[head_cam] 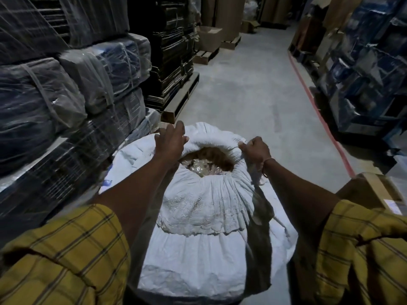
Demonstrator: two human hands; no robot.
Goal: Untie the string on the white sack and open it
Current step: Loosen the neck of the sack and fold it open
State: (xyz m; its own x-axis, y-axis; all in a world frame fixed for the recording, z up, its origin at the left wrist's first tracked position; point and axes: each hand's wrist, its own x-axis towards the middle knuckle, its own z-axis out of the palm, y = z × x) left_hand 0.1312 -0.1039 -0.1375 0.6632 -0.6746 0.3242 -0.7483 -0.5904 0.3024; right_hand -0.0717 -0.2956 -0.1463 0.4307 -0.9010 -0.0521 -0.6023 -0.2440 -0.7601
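A big white woven sack (204, 208) stands right in front of me on the floor. Its gathered mouth (209, 160) gapes in a dark oval, showing brownish, clear-wrapped contents inside. My left hand (170, 143) lies on the left rim of the mouth, fingers curled over the cloth. My right hand (255, 149) is a fist on the right rim, clutching bunched cloth; a loose end of the string (261, 177) hangs under that wrist. Yellow checked sleeves cover both upper arms.
Plastic-wrapped dark bales (61, 102) are stacked close on the left, with flat cardboard on wooden pallets (176, 91) behind them. Wrapped blue goods (370, 73) line the right, behind a red floor line (319, 115). A cardboard box (374, 190) sits by my right arm. A concrete aisle (253, 84) runs ahead.
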